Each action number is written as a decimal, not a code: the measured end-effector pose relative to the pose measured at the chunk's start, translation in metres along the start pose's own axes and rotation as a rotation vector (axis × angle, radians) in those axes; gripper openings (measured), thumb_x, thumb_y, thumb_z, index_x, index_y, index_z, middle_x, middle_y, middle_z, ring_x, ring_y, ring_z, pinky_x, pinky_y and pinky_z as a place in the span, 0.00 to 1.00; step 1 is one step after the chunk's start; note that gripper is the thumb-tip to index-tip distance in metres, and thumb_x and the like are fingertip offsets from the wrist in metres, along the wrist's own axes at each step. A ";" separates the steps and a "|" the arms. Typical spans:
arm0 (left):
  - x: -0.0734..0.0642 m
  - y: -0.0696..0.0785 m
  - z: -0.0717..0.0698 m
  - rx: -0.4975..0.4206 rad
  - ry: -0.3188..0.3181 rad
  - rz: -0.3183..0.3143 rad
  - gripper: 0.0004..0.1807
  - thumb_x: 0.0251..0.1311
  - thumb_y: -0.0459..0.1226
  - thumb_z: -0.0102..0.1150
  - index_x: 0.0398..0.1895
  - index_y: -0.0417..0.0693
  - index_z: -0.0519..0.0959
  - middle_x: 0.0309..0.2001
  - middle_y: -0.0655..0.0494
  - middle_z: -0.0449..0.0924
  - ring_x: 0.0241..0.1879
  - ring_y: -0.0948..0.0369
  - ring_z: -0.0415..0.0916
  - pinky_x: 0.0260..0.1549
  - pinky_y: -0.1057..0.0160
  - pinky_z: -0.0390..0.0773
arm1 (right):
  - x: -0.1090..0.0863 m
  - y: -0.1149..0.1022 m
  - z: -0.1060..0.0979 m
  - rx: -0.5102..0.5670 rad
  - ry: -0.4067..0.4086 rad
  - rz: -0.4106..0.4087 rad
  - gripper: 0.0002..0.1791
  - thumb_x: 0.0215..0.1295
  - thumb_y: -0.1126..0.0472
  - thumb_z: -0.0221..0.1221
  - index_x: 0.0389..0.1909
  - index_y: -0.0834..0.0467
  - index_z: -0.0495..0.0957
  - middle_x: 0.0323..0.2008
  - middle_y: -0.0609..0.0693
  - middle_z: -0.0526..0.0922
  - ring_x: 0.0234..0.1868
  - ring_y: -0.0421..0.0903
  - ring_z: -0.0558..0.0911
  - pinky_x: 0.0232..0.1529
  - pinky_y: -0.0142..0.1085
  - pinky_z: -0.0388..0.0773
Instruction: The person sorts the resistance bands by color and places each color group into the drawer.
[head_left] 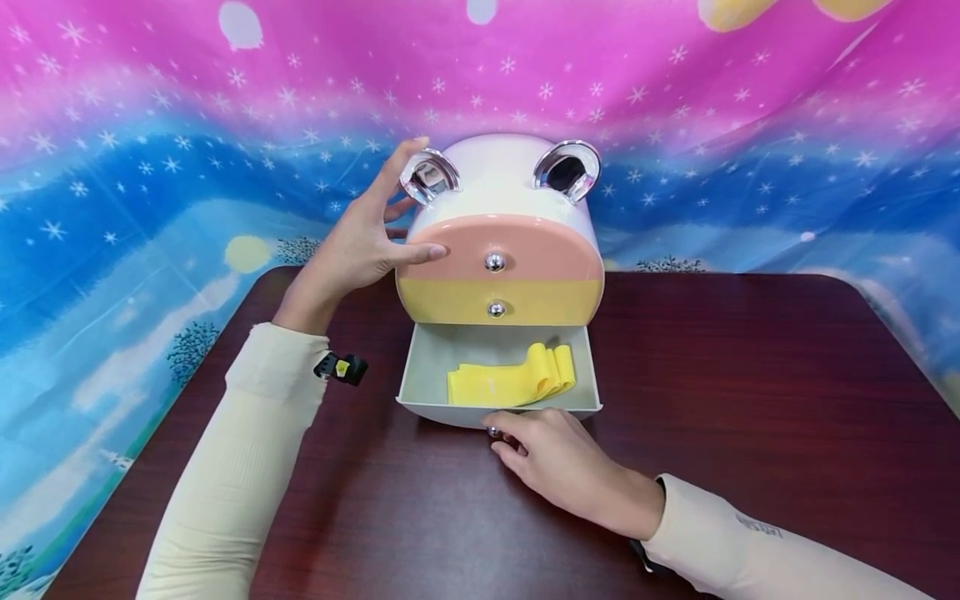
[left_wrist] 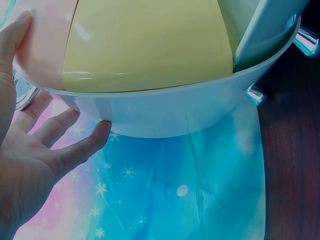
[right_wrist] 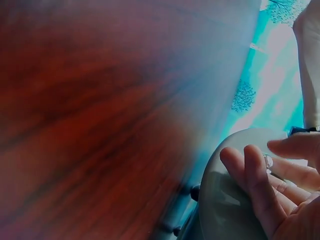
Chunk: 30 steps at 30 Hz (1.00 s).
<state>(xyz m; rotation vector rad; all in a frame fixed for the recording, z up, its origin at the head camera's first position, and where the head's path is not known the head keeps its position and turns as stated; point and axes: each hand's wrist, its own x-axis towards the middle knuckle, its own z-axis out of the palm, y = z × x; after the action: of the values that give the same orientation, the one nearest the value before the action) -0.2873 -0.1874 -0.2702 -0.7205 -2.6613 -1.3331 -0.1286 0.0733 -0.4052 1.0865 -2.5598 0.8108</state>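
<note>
A small rounded drawer box (head_left: 504, 187) with a white top and silver ears stands on the table. My left hand (head_left: 362, 243) holds its left side, the thumb on the pink front drawer (head_left: 540, 246) and the fingers against the white side wall (left_wrist: 165, 117). The grey bottom drawer (head_left: 431, 358) is pulled out below the yellow drawer (head_left: 543, 302). A folded yellow strip (head_left: 495, 382) lies inside it. My right hand (head_left: 566, 462) pinches the bottom drawer's round silver knob (head_left: 493, 432) between thumb and fingers.
The box rests on a dark reddish wooden table (head_left: 750, 400). Behind it hangs a pink and blue cloth (head_left: 300, 108) with snowflakes. Short silver feet (left_wrist: 256, 94) show under the box in the left wrist view.
</note>
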 end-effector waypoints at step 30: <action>0.000 0.001 -0.003 -0.028 -0.018 -0.001 0.60 0.56 0.43 0.81 0.80 0.91 0.49 0.84 0.59 0.48 0.79 0.42 0.62 0.66 0.37 0.77 | 0.054 0.041 -0.006 0.002 0.029 0.139 0.09 0.64 0.70 0.69 0.41 0.55 0.90 0.36 0.46 0.92 0.38 0.45 0.89 0.41 0.46 0.87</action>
<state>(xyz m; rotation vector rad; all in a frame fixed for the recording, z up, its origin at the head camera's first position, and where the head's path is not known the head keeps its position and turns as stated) -0.2877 -0.1893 -0.2677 -0.7384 -2.6623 -1.3728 -0.1952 0.0683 -0.3935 0.8981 -2.6336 0.8548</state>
